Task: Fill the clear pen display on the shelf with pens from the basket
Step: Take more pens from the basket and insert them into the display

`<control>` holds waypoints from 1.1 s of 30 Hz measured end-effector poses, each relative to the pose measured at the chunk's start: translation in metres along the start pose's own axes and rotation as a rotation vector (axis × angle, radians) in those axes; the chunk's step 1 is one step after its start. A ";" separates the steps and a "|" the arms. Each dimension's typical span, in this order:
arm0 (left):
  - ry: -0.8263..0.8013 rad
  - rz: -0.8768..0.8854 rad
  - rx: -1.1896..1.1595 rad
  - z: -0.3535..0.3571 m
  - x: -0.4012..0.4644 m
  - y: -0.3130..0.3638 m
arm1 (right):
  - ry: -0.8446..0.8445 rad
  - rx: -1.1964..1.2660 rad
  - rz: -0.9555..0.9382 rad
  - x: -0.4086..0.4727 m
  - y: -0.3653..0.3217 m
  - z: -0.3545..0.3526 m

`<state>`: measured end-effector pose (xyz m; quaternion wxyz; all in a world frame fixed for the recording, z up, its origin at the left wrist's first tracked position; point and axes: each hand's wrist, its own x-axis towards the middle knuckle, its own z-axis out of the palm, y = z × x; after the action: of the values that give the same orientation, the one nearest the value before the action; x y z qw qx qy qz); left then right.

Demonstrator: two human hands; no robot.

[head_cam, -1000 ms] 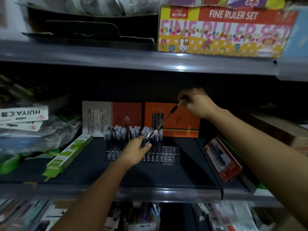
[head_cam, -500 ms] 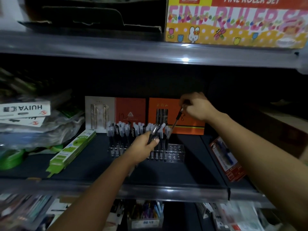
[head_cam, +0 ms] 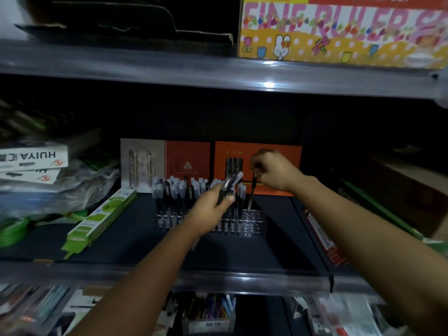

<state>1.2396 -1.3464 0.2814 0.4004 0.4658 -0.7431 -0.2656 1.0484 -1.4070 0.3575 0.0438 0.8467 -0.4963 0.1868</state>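
The clear pen display [head_cam: 254, 220] stands on the dark middle shelf, its left and middle holes filled with several capped pens [head_cam: 174, 190]. The right end holes are bare. My left hand [head_cam: 211, 209] is in front of the display, closed around a small bundle of pens [head_cam: 230, 184] that sticks up past my fingers. My right hand [head_cam: 274, 169] pinches the top of a single black pen [head_cam: 252, 195], held upright with its tip at a hole near the display's right end. The basket is not in view.
Orange and red pen boxes [head_cam: 274, 151] stand behind the display. A green box [head_cam: 101, 217] lies to the left, a red packet [head_cam: 322, 236] to the right. The upper shelf [head_cam: 218, 71] with a ruler set box [head_cam: 339, 30] hangs overhead.
My right hand has come down and turned the single pen from slanted to upright, lowering its tip to the display's right end. My left hand stays in place with the bundle.
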 end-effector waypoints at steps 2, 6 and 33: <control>0.001 0.002 0.000 -0.001 0.000 -0.002 | 0.004 0.005 -0.009 0.002 0.000 0.005; 0.012 0.015 0.014 -0.001 0.001 -0.006 | 0.016 0.014 -0.033 0.006 -0.002 0.008; 0.028 -0.003 0.074 -0.002 -0.001 -0.013 | -0.141 0.003 0.013 -0.003 0.003 0.018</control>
<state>1.2475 -1.3516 0.2718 0.3930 0.4852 -0.7459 -0.2317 1.0494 -1.4103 0.3389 0.0064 0.8545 -0.5035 0.1277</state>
